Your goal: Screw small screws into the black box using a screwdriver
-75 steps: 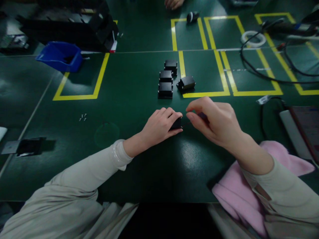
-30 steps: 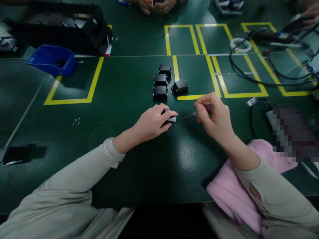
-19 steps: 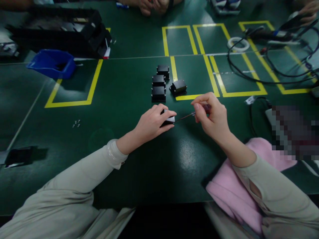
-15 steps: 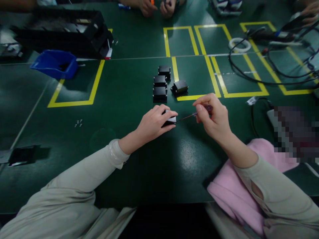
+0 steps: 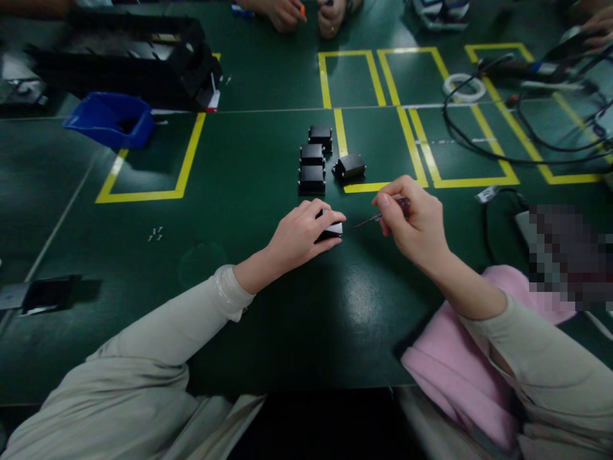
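Note:
My left hand (image 5: 306, 229) is closed around a small black box (image 5: 334, 228) on the green table, fingers on its top and near side. Part of the box is hidden under the fingers. Just to the right, my right hand (image 5: 412, 217) pinches a screwdriver (image 5: 378, 218) by its dark handle. Its thin shaft points left toward the box, with a gap between tip and box. Beyond my left hand stand similar black boxes, three in a group (image 5: 312, 176) and one set apart at an angle (image 5: 351, 167). Several small screws (image 5: 156, 234) lie to the left.
A blue bin (image 5: 112, 121) and a long black rack (image 5: 124, 57) stand at the back left. Black cables (image 5: 479, 148) and a white ring (image 5: 463, 88) lie at the right. Pink cloth (image 5: 454, 370) sits under my right forearm. Another person's hands (image 5: 286, 14) are across the table.
The screwdriver tip has drawn back to the right, away from the box it was touching or nearly touching. My left hand keeps its hold. The whole view has shifted slightly.

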Demonstrator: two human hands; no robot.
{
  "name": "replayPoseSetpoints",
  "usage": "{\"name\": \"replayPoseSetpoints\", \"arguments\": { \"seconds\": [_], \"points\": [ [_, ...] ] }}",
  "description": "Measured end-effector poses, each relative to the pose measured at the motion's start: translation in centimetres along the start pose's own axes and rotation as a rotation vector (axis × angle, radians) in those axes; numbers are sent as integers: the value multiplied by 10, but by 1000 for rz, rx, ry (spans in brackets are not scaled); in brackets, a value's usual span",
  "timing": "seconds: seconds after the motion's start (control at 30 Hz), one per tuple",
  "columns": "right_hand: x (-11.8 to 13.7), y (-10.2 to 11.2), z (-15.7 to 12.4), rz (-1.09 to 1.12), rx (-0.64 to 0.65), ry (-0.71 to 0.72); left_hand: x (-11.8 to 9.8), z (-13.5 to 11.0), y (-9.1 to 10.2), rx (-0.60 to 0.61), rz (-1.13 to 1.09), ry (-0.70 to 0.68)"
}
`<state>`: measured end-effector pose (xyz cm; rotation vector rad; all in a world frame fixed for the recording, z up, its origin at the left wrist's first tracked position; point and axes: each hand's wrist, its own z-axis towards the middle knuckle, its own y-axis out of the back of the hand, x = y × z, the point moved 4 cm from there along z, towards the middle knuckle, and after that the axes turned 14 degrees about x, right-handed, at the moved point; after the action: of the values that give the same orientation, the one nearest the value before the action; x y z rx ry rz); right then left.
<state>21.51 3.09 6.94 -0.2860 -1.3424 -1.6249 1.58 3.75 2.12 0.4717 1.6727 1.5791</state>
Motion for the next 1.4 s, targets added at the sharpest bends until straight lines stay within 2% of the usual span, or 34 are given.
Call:
{"name": "replayPoseSetpoints", "arguments": {
  "seconds": [0.2,0.37,0.57,0.8,0.97,1.17,1.4],
  "points": [
    [11,-3,11,-52,-14,-81,0,0,0,-7,4,-7],
    [1,-7,6,-9,-65,-35,1,-1,0,1,-6,-2],
    [-2,-3,3,-39,-42,39,1,-1,1,8,-16,-3],
    [-6,-2,0,1,-15,-10,2,-2,1,18,-24,8],
    [-9,-3,-1,49,-10,-8,0,-2,3,33,-18,11],
    [-4,-1,0,2,-7,31,1,-2,2,22,-27,11],
    [-8,-4,-1,42,-11,-6,2,-3,2,23,-20,8]
  ]
}}
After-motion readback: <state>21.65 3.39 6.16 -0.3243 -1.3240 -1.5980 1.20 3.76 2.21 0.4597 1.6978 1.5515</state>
